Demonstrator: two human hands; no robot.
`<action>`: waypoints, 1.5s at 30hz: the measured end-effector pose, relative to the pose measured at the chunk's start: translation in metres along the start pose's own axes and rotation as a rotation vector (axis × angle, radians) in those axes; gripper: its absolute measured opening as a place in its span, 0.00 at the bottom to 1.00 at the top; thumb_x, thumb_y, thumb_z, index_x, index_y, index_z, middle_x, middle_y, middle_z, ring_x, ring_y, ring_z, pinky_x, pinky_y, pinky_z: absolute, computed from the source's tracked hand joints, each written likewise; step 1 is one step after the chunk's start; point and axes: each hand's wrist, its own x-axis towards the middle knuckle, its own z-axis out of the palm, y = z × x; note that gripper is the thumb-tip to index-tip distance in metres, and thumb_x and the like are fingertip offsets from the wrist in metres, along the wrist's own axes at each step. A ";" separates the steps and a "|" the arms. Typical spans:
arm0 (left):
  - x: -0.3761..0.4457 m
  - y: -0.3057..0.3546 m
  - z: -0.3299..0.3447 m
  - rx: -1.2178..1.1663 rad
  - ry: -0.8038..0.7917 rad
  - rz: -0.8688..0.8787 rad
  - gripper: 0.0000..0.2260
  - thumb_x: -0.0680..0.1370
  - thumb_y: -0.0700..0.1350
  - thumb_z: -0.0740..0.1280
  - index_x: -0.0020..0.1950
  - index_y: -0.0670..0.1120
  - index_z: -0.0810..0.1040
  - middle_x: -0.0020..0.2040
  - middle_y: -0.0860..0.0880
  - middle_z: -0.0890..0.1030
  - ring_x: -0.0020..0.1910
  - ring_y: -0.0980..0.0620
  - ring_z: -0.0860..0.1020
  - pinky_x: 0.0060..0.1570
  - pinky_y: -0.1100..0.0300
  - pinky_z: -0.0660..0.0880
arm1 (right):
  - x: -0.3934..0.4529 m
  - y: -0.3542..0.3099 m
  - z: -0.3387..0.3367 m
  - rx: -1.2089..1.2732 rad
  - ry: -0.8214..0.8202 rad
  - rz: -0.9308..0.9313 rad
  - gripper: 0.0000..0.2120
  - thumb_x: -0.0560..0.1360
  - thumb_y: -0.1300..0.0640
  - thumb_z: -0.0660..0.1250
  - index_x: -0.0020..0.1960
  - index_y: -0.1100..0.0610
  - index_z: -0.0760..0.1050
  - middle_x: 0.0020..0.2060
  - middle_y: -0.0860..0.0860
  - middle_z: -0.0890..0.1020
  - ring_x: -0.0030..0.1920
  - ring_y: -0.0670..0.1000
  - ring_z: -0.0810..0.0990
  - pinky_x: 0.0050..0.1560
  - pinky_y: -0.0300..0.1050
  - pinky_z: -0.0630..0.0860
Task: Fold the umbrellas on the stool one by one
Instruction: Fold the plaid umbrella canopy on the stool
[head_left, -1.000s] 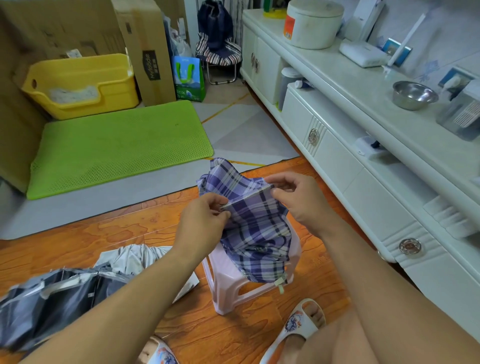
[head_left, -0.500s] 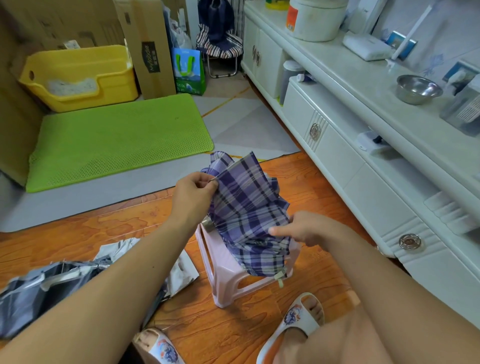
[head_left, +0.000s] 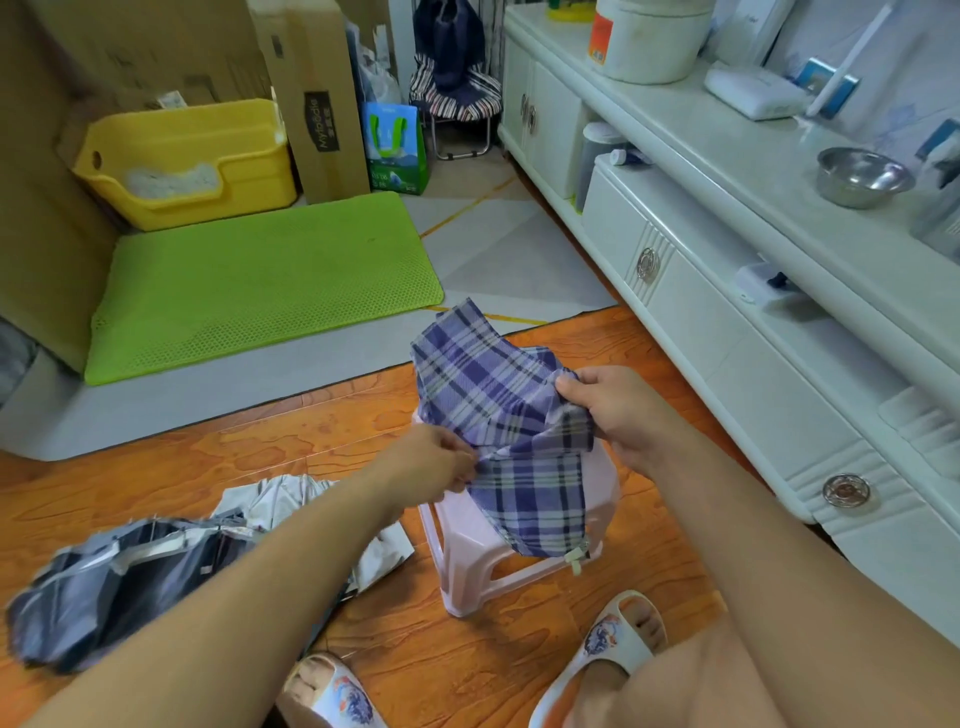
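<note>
While a dark grey umbrella (head_left: 119, 587) lies crumpled on the wooden floor (head_left: 156, 467) at far left, the left hand (head_left: 431, 462) pinches the purple plaid umbrella (head_left: 498, 415) at a fold in its cloth, fingers closed on the fabric. That plaid umbrella sits on the pink stool (head_left: 519, 545), its canopy bunched and loose, white and dark lines crossing the purple. Its long axis runs from the upper left down toward the viewer, a small pale strap tab (head_left: 575, 561) hanging at the lower end. The right hand (head_left: 618, 410) grips the upper cloth, thumb on top. Two umbrellas show, and one stool.
</note>
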 end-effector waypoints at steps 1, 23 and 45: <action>0.000 0.000 0.007 0.043 0.022 0.024 0.07 0.81 0.45 0.68 0.52 0.45 0.84 0.48 0.48 0.85 0.45 0.52 0.81 0.47 0.58 0.78 | 0.001 0.000 0.000 -0.008 0.003 0.002 0.11 0.83 0.57 0.65 0.49 0.62 0.82 0.42 0.57 0.87 0.45 0.57 0.86 0.50 0.53 0.82; 0.003 0.015 0.037 -0.416 -0.048 0.093 0.15 0.82 0.45 0.65 0.68 0.50 0.79 0.59 0.55 0.82 0.54 0.60 0.79 0.46 0.72 0.73 | 0.001 -0.003 0.005 0.367 0.095 0.049 0.12 0.84 0.65 0.60 0.66 0.58 0.72 0.54 0.60 0.82 0.49 0.57 0.85 0.43 0.52 0.82; 0.006 0.006 0.043 0.058 0.180 0.435 0.11 0.82 0.41 0.65 0.55 0.52 0.64 0.52 0.51 0.77 0.48 0.49 0.79 0.49 0.46 0.79 | 0.002 -0.004 -0.003 0.125 0.139 -0.127 0.09 0.82 0.61 0.65 0.52 0.52 0.82 0.52 0.58 0.85 0.52 0.57 0.84 0.48 0.50 0.81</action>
